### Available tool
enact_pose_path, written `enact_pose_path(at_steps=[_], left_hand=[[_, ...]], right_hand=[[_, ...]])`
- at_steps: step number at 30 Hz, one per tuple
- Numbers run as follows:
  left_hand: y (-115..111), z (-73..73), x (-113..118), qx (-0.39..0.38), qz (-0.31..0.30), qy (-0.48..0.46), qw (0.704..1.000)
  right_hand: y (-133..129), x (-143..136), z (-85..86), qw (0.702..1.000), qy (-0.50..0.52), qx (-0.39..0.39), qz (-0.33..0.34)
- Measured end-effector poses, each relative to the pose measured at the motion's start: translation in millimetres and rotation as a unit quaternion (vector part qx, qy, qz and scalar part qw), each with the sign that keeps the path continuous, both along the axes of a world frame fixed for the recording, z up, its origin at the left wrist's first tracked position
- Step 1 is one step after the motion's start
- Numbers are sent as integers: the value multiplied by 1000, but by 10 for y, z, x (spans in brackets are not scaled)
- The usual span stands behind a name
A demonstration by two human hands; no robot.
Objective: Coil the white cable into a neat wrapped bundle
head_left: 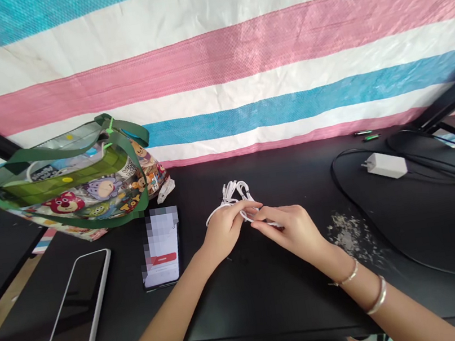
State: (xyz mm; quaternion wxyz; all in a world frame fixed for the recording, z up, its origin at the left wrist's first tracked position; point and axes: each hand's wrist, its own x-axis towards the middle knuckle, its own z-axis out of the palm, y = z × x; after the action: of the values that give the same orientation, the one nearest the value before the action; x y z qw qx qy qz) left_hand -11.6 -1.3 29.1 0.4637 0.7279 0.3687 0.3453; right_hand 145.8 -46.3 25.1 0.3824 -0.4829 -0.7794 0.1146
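Two looped bundles of white cable (pixel 230 190) lie on the black table in front of me, with dark ties around them. My left hand (pixel 224 228) is closed over the near end of the cable, its thumb and fingers bent around a strand. Just to its right, my right hand (pixel 289 227) pinches a piece of the same white cable between thumb and index finger. The two hands' fingertips almost meet. The cable's ends are partly hidden under my fingers.
A lit phone (pixel 163 248) and a white-edged phone (pixel 79 306) lie to the left, below a green-handled cartoon bag (pixel 97 184). On the right are a white charger (pixel 386 165), a black cable (pixel 372 223) and pale scuff marks (pixel 352 231). A striped sheet (pixel 236 55) hangs behind.
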Motion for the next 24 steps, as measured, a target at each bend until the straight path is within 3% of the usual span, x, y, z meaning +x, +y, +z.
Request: enact_pose_path(at_steps=[5, 12, 18, 24], left_hand=[[33, 16, 9, -80, 7, -100, 992], [60, 86, -18, -246, 58, -258, 933], [105, 82, -34, -331, 100, -305, 887], [105, 138, -23, -370, 111, -331, 861]], right_hand=[[-2, -15, -25, 999, -1, -29, 19], [9, -45, -55, 995, -59, -81, 29], [24, -33, -68, 991, -63, -121, 2], [33, -43, -35, 985, -27, -167, 33]])
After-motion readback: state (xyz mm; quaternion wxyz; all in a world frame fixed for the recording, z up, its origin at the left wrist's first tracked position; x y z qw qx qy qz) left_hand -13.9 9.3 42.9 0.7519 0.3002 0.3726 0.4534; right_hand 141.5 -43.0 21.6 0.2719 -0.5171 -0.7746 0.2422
